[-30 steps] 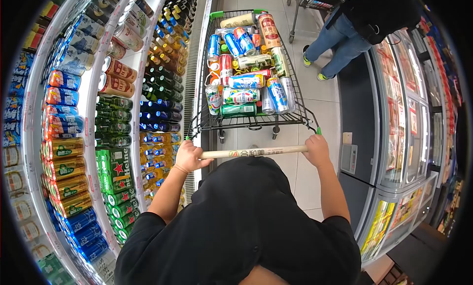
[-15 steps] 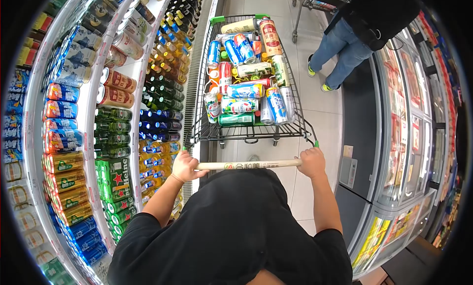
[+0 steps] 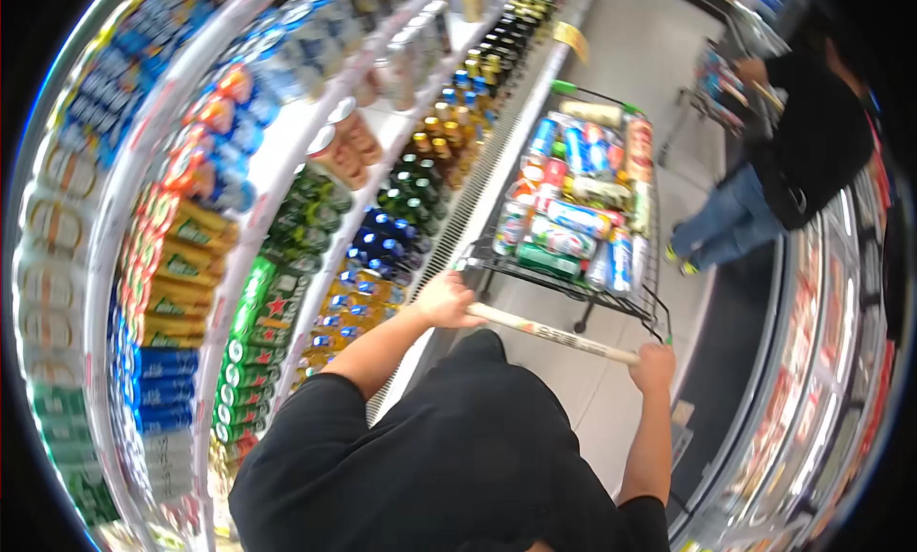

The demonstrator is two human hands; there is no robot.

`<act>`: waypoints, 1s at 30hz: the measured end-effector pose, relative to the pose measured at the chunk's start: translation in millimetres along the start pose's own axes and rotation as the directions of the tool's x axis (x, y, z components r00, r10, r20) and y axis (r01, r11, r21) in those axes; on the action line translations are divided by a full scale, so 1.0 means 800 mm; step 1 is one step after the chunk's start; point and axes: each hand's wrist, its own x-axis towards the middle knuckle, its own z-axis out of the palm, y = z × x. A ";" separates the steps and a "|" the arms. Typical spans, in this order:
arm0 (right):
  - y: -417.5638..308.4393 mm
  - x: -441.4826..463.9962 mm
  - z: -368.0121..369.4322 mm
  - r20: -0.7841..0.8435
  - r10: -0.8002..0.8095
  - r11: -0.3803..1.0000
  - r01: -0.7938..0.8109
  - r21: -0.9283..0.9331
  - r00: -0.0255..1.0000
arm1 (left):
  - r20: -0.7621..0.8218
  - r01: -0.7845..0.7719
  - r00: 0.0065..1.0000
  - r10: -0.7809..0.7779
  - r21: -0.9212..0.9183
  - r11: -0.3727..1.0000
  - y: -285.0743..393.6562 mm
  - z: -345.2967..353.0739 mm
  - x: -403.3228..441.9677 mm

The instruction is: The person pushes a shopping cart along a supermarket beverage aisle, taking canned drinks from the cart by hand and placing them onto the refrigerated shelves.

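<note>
My left hand [image 3: 447, 301] is wrapped round the left end of the pale handle bar [image 3: 554, 333] of a shopping cart. Round the right end of that bar, my right hand [image 3: 654, 367] is closed too. The black wire shopping cart [image 3: 573, 289] with green corners stands in front of me, heaped with drink cans and bottles. Among its load are a green can pack [image 3: 546, 262], a blue-and-white can [image 3: 621, 260] and a tall red-and-cream can [image 3: 639, 146]. Motion blur softens the picture.
Left of the cart run open shelves of drinks, with green beer packs [image 3: 250, 328], gold can packs [image 3: 186, 270] and dark bottles [image 3: 387, 229]. Ahead on the right, a person in black [image 3: 812, 122] holds another cart [image 3: 716, 89]. Freezer cabinets [image 3: 793, 361] line the right side.
The view has turned, so the cart and handle now appear tilted and further right. The other person appears further right, with more of their cart showing. Both my hands keep hold of the bar.
</note>
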 end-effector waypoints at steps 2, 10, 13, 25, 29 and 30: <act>0.004 0.014 0.004 -0.009 0.003 1.000 -0.003 -0.012 1.000 | -0.018 -0.005 1.000 0.004 -0.046 0.999 -0.012 0.014 0.009; -0.056 0.047 0.039 -0.186 0.390 0.915 -0.402 -0.029 0.902 | 0.051 0.026 0.998 -0.023 -0.073 0.997 -0.041 0.025 0.043; -0.076 0.060 0.057 -0.241 0.445 0.891 -0.453 0.021 0.863 | 0.032 0.010 0.999 -0.007 -0.077 0.997 -0.052 0.026 0.049; -0.056 0.076 0.072 -0.271 0.352 0.923 -0.380 -0.058 0.896 | -0.016 0.006 1.000 -0.008 -0.136 0.991 -0.070 0.037 0.063; -0.052 0.088 0.062 -0.272 0.336 0.932 -0.361 -0.044 0.902 | -0.040 0.001 0.999 -0.006 -0.124 0.992 -0.074 0.037 0.075; -0.053 0.086 0.072 -0.242 0.363 0.926 -0.377 -0.014 0.900 | 0.000 0.014 1.000 -0.014 -0.122 0.992 -0.075 0.041 0.074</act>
